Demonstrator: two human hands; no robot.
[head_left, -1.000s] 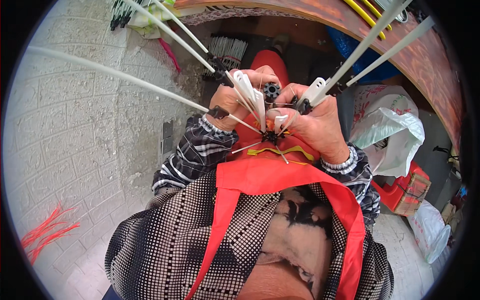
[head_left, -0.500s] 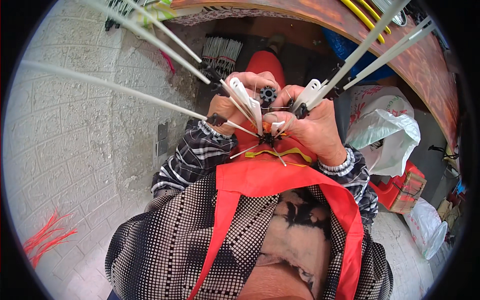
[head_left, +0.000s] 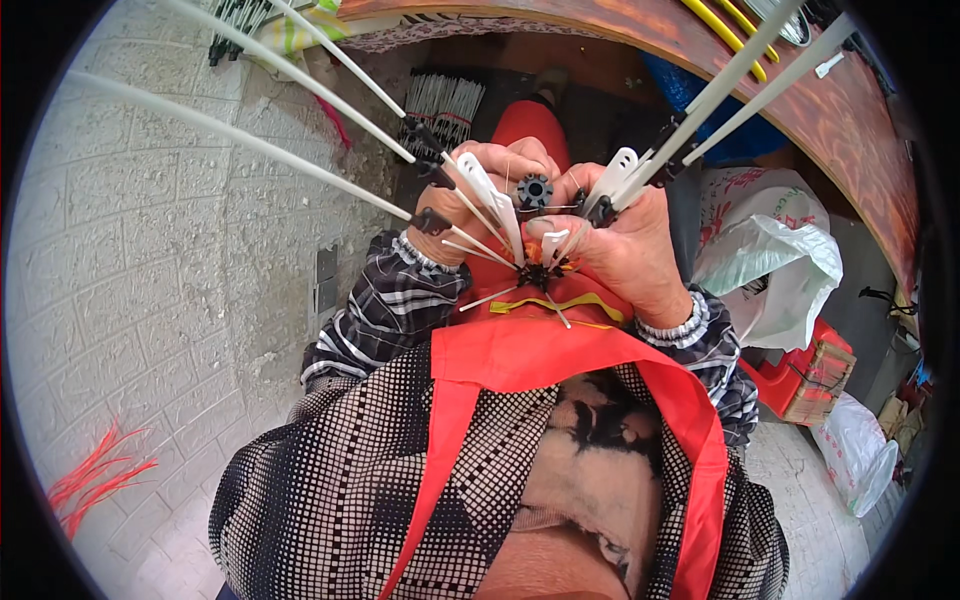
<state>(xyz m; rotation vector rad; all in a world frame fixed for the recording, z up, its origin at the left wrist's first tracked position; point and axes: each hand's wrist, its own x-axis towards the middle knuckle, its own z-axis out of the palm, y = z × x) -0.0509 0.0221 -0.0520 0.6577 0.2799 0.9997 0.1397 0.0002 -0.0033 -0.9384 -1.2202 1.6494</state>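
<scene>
An umbrella frame (head_left: 535,270) of white ribs with black joints spreads out over my lap. At its middle, between my hands, stands a dark notched hub (head_left: 535,191). My left hand (head_left: 495,180) is closed at the left side of the hub, fingers bent beside it. My right hand (head_left: 630,240) is closed at the right, thumb and fingers pinched together close to a thin wire (head_left: 562,207) by the hub. White flat plastic pieces (head_left: 483,182) stand up among the ribs. The fingertips of both hands are partly hidden by the ribs.
A curved wooden table (head_left: 800,110) with yellow-handled tools (head_left: 725,35) lies ahead. Bundled white rods (head_left: 440,108) rest on the floor beyond my left hand. White plastic bags (head_left: 770,260) and a red stool (head_left: 795,370) are at right. A rough wall (head_left: 180,280) runs along the left.
The ribs have shifted slightly and the hub has tipped a little, showing more of its side. Both hands keep almost the same place.
</scene>
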